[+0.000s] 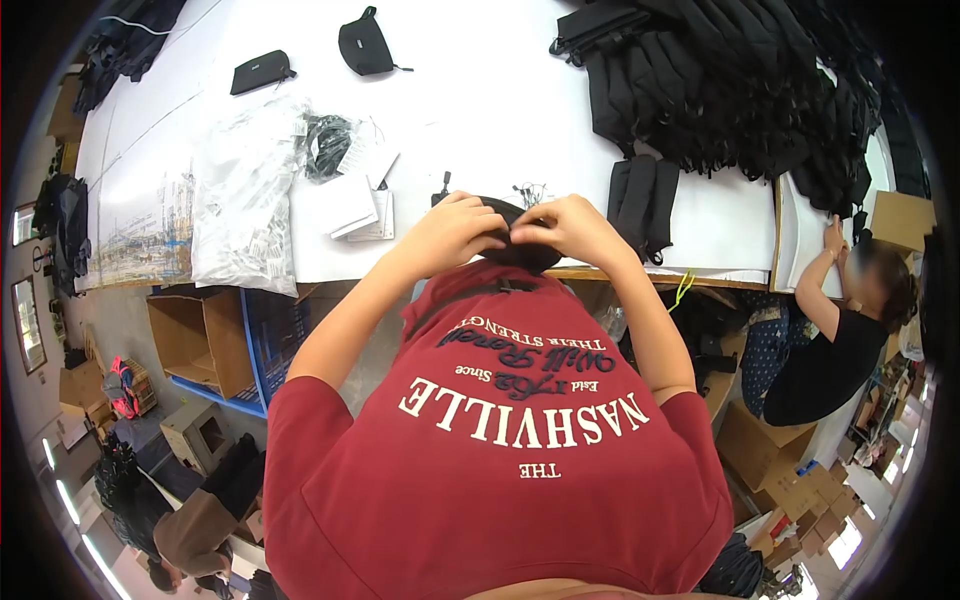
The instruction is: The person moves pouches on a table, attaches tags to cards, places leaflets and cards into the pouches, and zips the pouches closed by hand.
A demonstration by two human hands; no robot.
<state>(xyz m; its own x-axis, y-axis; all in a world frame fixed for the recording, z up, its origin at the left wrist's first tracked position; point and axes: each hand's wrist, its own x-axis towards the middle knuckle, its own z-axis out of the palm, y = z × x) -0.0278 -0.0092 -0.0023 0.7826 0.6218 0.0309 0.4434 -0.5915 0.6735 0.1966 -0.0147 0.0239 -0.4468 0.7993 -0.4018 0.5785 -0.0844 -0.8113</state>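
At the table's front edge, a small black zip pouch [537,259] lies between my two hands, close against my body. My left hand [460,232] is closed on its left side, fingers bent over the fabric. On the right side, the fingers of my right hand [575,230] pinch the pouch's upper edge. The fingertips of both hands nearly meet in the middle, so what they pinch there is partly hidden. A black zipper pull [446,183] sticks up beyond my left hand. Small cords or tags [530,192] lie just past my right hand.
Two black pouches [262,72] stand at the far left. A clear bag of white tags [243,205], white cards [352,210] and a black cord bundle [328,147] are nearer. Folded black pouches [642,205] and a large black pile [700,85] lie right. A co-worker [835,340] works at right.
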